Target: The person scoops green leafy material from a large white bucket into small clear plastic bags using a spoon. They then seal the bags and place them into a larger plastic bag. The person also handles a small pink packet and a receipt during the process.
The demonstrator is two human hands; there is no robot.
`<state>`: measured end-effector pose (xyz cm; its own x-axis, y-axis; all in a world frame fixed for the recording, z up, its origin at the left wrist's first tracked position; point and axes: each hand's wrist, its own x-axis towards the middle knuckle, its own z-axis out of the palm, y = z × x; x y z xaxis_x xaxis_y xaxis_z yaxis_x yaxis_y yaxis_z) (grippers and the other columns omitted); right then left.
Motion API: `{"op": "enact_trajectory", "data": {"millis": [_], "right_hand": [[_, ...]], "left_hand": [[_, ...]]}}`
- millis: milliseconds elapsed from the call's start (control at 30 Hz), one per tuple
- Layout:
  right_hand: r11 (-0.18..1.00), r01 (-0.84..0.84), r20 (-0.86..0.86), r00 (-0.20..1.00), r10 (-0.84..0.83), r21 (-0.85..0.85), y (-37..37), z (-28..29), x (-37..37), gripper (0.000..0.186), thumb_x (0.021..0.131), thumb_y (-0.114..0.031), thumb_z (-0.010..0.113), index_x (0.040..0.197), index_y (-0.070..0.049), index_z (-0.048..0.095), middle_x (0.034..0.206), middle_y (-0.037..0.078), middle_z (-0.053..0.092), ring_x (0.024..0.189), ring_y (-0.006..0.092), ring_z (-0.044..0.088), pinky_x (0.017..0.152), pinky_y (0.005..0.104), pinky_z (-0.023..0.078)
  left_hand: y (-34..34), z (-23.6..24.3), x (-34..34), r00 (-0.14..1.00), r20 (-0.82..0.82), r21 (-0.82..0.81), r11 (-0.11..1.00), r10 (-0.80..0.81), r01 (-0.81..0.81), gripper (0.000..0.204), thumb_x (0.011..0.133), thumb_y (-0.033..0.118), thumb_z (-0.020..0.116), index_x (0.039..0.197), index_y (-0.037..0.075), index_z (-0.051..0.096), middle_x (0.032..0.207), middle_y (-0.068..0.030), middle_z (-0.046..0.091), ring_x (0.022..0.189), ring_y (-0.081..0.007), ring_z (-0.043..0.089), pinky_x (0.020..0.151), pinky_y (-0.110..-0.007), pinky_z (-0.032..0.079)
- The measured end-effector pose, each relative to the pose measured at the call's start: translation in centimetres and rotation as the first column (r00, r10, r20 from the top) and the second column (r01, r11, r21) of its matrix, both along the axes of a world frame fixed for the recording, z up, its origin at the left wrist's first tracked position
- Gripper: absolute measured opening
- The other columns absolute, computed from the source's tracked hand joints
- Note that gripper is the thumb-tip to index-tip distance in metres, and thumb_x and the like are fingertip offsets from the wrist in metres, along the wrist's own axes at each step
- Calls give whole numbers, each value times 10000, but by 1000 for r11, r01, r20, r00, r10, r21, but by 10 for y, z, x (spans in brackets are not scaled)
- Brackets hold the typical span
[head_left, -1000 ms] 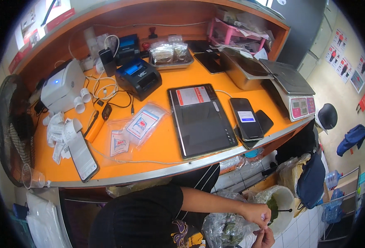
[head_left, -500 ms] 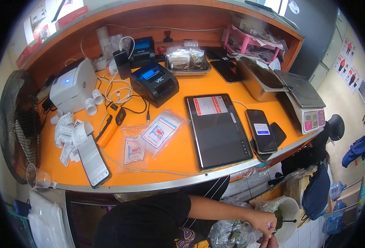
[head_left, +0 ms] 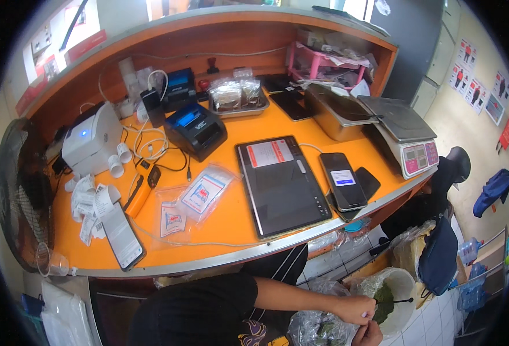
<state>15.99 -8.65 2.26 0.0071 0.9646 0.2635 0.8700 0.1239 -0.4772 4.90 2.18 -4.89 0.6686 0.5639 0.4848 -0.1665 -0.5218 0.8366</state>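
Note:
Low at the right of the head view, my left hand (head_left: 355, 309) reaches across from a black sleeve, fingers closed. Just below it my right hand (head_left: 368, 334) is also closed, and the two sets of fingertips meet. Whatever they pinch is too small or hidden to name. Beneath the left forearm lies a clear plastic bag (head_left: 322, 330) with dark green contents. Beyond the hands stands a whitish bucket (head_left: 405, 288), holding green leafy matter (head_left: 384, 300) and a tool with a thin black handle (head_left: 403, 300).
On the orange table (head_left: 220, 202) are a tablet (head_left: 283, 196), phones (head_left: 343, 179), clear zip bags (head_left: 205, 193), curled receipts (head_left: 90, 202) and a black printer (head_left: 195, 131). A scale (head_left: 404, 124) and steel bin (head_left: 335, 112) stand at the right, a fan (head_left: 24, 196) at the left.
The view has turned, so the table and its things sit farther left. My two hands stay together with fingertips meeting, slightly farther left in the picture. More of the bucket's green contents shows.

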Motion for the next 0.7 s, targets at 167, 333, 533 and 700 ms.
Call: {"op": "enact_trajectory", "data": {"millis": [167,333,533,700], "right_hand": [[972,163,93,979,-180,169,-6,-30,5,169,868,-144,562,766,-10,582,654,202,562,574,414,534,515,460,425],[964,185,60,978,-199,191,-7,-27,15,126,853,-111,578,769,-19,600,695,198,577,579,354,545,516,428,428],[946,-48,52,998,33,322,-10,-26,23,91,801,55,600,842,-12,647,1190,205,550,867,329,586,658,379,488],[976,-137,112,981,157,-167,-12,-1,20,213,780,43,627,973,-30,680,1332,209,481,922,346,593,705,399,510]], "left_hand": [[-9,6,-6,999,-38,-16,1000,25,-26,162,676,95,599,611,-39,533,740,-180,496,685,-320,514,612,-420,402],[-17,16,-8,992,-121,-65,997,-41,33,161,684,99,601,618,-33,537,764,-177,497,724,-321,532,627,-416,414],[0,14,-11,962,-268,34,997,-51,62,164,700,127,597,644,-23,560,842,-177,512,751,-326,546,639,-414,426],[5,9,-18,962,-273,100,994,-6,35,187,611,146,600,559,-26,551,585,-195,532,555,-359,536,535,-479,410]]}}
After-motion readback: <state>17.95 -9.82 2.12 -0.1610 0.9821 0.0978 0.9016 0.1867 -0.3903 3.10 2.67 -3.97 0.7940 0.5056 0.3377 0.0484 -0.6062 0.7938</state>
